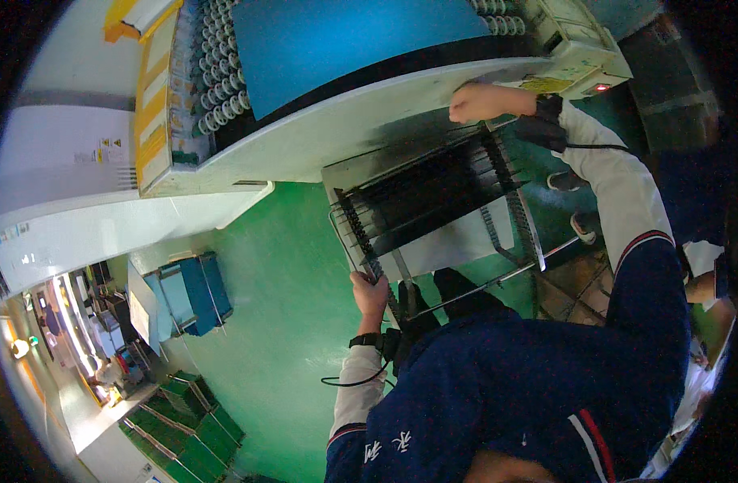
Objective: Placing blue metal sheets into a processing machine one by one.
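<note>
Black rack (352, 219) in left hand (370, 295), right hand (483, 103) near far corner.

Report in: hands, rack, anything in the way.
Left hand gripping rack at near left. Right hand curled by far right end, contact unclear. Dark panels in rack. White machine close beyond.

Factory production floor, green-coated flooring (280, 322), long pale machine (304, 149) with rows of white rollers (221, 80), yellow warning stripes (151, 146), slotted metal rack (355, 221), blue cart (206, 294), green metal-framed racks (175, 439) further off.
</note>
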